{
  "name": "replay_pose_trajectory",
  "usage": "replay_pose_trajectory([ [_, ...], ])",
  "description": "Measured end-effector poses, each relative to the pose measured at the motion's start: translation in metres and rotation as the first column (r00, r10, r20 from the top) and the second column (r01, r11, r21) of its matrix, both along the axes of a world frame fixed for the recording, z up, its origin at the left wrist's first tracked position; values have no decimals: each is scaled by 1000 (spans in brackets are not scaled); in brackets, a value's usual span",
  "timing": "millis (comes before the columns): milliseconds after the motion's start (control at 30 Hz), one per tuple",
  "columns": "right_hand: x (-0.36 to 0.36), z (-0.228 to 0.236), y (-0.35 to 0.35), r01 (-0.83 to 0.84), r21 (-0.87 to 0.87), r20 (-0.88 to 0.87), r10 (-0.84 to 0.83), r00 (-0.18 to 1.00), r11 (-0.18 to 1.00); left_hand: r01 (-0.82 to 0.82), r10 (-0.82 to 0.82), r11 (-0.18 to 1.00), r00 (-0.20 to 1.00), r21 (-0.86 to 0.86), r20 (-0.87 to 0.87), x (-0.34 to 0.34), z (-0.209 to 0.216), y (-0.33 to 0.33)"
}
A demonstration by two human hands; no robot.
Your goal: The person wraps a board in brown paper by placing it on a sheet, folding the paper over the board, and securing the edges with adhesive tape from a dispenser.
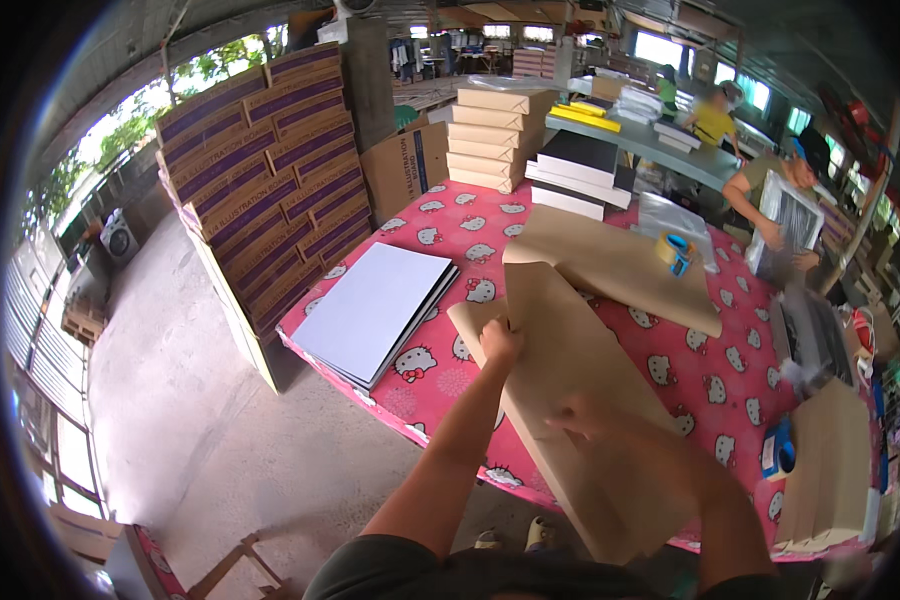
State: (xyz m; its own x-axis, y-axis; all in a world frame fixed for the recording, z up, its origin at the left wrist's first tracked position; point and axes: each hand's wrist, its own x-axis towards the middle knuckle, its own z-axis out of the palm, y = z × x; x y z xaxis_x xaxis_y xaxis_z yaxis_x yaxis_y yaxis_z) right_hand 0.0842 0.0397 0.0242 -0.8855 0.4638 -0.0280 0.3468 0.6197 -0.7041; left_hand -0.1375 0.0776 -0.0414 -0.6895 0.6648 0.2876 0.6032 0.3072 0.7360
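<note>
A large sheet of brown kraft paper (580,400) lies in front of me, partly folded over, its near end reaching past the table's front edge. My left hand (500,342) is closed on the sheet's left side, close to the raised fold. Over the middle of the same sheet, my right hand (578,415) is smeared by motion, so its fingers cannot be made out. To the left of my left hand lies a stack of white boards (378,310) with dark layers beneath. A second kraft paper sheet (620,260) is spread farther back.
The table has a pink patterned cover (715,385). On it are a blue tape dispenser (778,450), a tape roll (676,252), brown wrapped packs (488,135) and black-and-white boards (578,165). Stacked cartons (270,180) stand left. A co-worker (785,190) handles a plastic-wrapped pack at right.
</note>
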Motion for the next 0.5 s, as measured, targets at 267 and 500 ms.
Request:
replay_pose_trajectory([
  [267,-193,307,-54,-11,742,-148,180,972,671,-14,17,999,998,46,-61,-32,-12,4],
  [500,-147,198,-54,-166,639,34,187,982,751,15,-13,1000,998,-26,69,-34,-4,-7],
])
